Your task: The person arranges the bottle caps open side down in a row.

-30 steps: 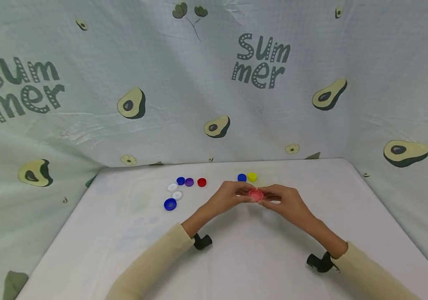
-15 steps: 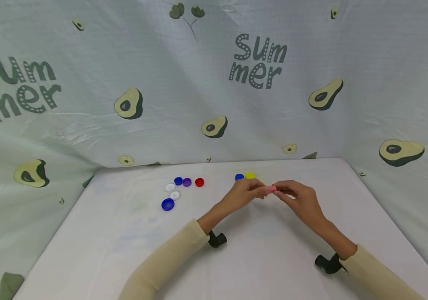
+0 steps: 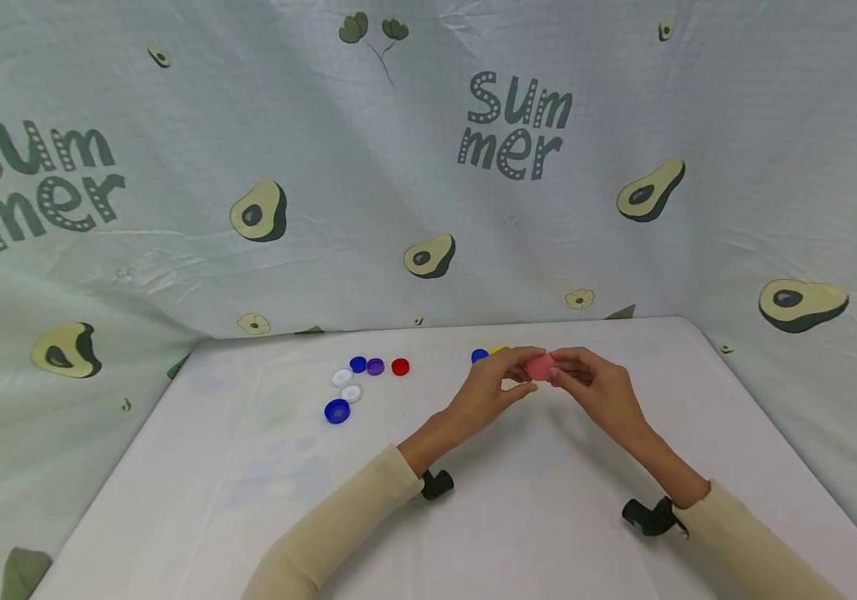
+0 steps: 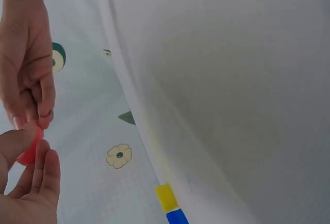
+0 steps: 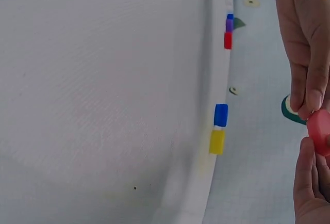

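Observation:
Both hands meet over the far part of the table, holding a pink plastic bottle cap (image 3: 539, 367) above the surface. My left hand (image 3: 488, 379) has its fingertips at the cap's left side and upper edge, its thumb just below. From the right, my right hand (image 3: 597, 387) pinches the cap between thumb and fingers. The left wrist view has the cap (image 4: 31, 154) at the left edge, partly covered by a thumb. Close behind the left hand are a blue cap (image 3: 479, 355) and a yellow cap (image 3: 499, 349), the yellow one mostly hidden.
Left of the hands lie a red cap (image 3: 400, 367), a purple cap (image 3: 375, 367), a small blue cap (image 3: 358, 364), two white caps (image 3: 352, 392) and a larger blue cap (image 3: 337, 411). A printed cloth (image 3: 353, 208) hangs behind the white table (image 3: 503, 517).
The pink cap has moved slightly right and up with both hands. It turned from its hollow side, through edge-on, to a flat face. The caps on the table have stayed put.

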{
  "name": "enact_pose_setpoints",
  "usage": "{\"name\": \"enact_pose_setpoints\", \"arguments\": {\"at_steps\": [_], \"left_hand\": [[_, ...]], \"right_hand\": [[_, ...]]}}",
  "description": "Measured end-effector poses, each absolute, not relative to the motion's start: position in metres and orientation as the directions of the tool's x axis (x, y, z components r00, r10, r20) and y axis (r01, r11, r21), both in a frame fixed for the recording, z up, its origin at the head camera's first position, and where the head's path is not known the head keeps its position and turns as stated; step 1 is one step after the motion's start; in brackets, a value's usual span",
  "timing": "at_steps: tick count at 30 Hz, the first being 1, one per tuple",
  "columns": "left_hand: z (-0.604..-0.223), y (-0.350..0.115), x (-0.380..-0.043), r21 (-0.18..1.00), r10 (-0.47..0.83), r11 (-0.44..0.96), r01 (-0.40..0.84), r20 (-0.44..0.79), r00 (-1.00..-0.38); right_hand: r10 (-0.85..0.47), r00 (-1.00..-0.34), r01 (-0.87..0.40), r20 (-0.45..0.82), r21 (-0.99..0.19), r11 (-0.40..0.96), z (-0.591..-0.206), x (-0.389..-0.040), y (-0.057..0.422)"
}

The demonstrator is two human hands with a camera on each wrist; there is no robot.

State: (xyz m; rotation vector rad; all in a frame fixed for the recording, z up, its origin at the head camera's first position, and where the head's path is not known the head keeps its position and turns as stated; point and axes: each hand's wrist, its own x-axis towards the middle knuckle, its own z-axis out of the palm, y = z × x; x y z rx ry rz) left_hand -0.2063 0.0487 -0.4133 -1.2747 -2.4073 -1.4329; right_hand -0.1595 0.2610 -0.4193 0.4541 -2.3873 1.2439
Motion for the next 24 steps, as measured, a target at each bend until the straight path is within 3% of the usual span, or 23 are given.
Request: {"name": "enact_pose_setpoints", "arguments": {"at_steps": [7, 10, 17, 24], "left_hand": [[-0.412, 0.047, -0.213, 0.641, 0.586, 0.224, 0.734, 0.513, -0.627], [-0.410, 0.047, -0.217, 0.642, 0.569, 0.237, 0.729, 0.517, -0.640], [-0.405, 0.050, -0.233, 0.643, 0.550, 0.284, 0.711, 0.498, -0.670], [-0.399, 0.049, -0.252, 0.650, 0.576, 0.331, 0.684, 0.435, -0.692]], "right_hand": [[-0.104, -0.894, -0.433, 0.435, -0.781, 0.451, -0.416, -0.165, 0.261], [-0.132, -0.882, -0.455, 0.452, -0.743, 0.491, -0.415, -0.167, 0.262], [-0.234, -0.787, -0.596, 0.571, -0.604, 0.528, -0.412, -0.185, 0.265], [-0.263, -0.782, -0.608, 0.564, -0.601, 0.519, -0.404, -0.206, 0.265]]}}
